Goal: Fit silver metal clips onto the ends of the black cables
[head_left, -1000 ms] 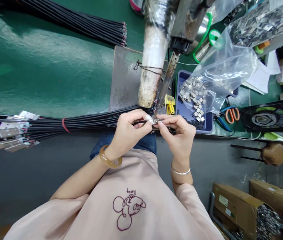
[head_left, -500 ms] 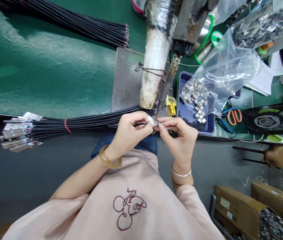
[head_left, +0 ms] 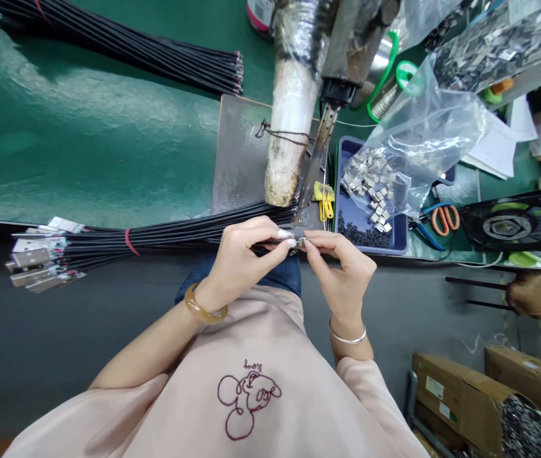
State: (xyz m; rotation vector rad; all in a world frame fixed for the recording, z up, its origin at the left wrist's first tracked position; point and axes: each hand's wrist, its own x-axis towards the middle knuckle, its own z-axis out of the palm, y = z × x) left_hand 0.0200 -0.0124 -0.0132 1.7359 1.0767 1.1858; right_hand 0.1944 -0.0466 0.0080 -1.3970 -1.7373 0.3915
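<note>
Right now, from the head view, I'm seeing both hands working close together above the bench edge. The left hand (head_left: 246,257), a white wrapping covering a fingertip, is pinching one side of a small metal piece (head_left: 303,242), shiny and angular; whatever else those fingers are gripping is too hidden to tell. The right hand (head_left: 344,270) is clamping its other side between thumb and forefinger. The piece is sitting just below the tip of a slim, scorched metal rod (head_left: 317,152).

Behind the left hand, smooth black cables (head_left: 179,234) are lying in a long bundle, a red band (head_left: 131,242) cinching them, flat metal plates (head_left: 32,257) fanning out at the far end. A whitish tube (head_left: 292,121), crinkly with clear film and browned at its mouth, is slanting over a dull grey board (head_left: 239,159). Beyond the right hand, a blue plastic tray (head_left: 398,242) is holding boxy silver caps (head_left: 370,184) and grainy black bits (head_left: 363,235), a glossy, creased bag (head_left: 442,127) spilling over it.
</note>
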